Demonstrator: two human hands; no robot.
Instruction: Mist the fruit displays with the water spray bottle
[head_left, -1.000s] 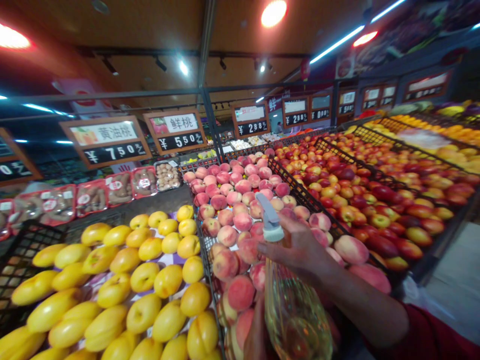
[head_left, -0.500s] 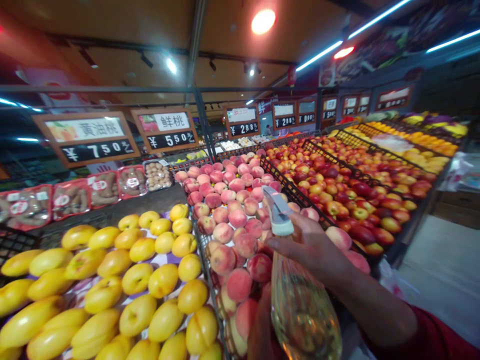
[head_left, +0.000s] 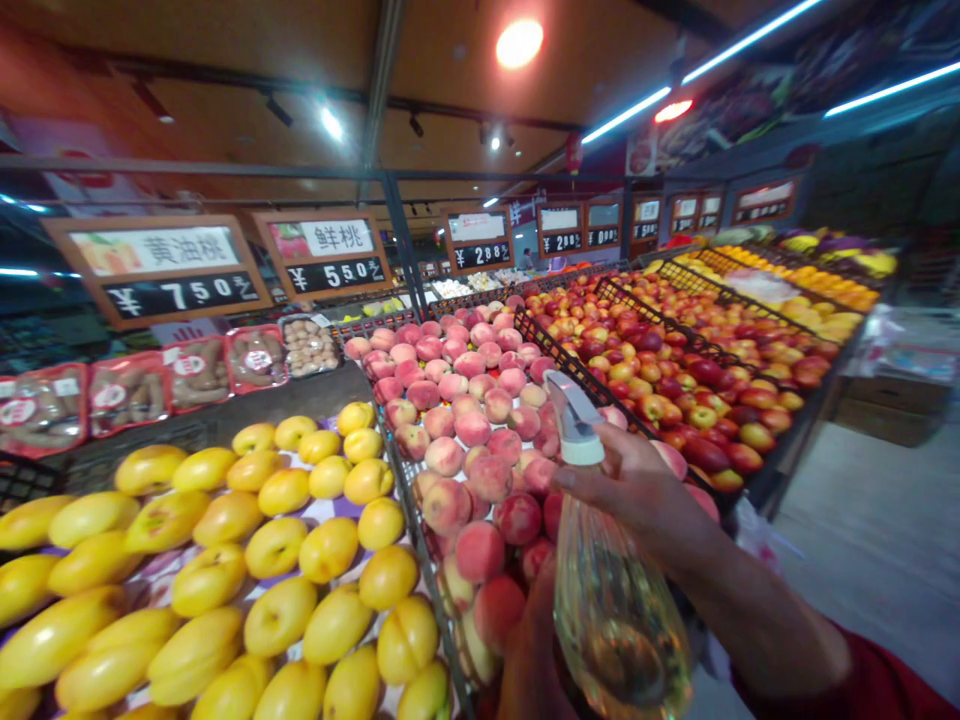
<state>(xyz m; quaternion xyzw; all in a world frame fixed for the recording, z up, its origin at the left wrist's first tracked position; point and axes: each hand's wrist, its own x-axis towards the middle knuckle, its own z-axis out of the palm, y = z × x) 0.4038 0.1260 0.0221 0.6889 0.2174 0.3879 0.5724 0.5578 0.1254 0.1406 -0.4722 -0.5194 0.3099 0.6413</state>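
A clear ribbed spray bottle [head_left: 622, 610] with a grey-white spray head [head_left: 574, 415] leans over the near end of the peach crate. Around its neck, just below the head, is my right hand [head_left: 637, 490], thumb across the front and fingers closed at the trigger side. My left hand [head_left: 534, 650] is against the lower left side of the bottle, most of its fingers hidden behind it. Liquid shows inside the bottle. Pink peaches [head_left: 472, 428] lie in the crate beyond and to the left of my hands.
Yellow peaches [head_left: 277, 548] fill the left side. Red nectarines [head_left: 660, 370] lie in black crates [head_left: 551, 340] to the right. Wrapped packs [head_left: 199, 372] line the back left. Price signs [head_left: 322, 252] hang above. Floor [head_left: 870, 530] and a cardboard box [head_left: 889, 405] show at right.
The spray bottle and both hands have shifted slightly to the right in view. The grip stays the same. The background has moved a little left as the camera turned.
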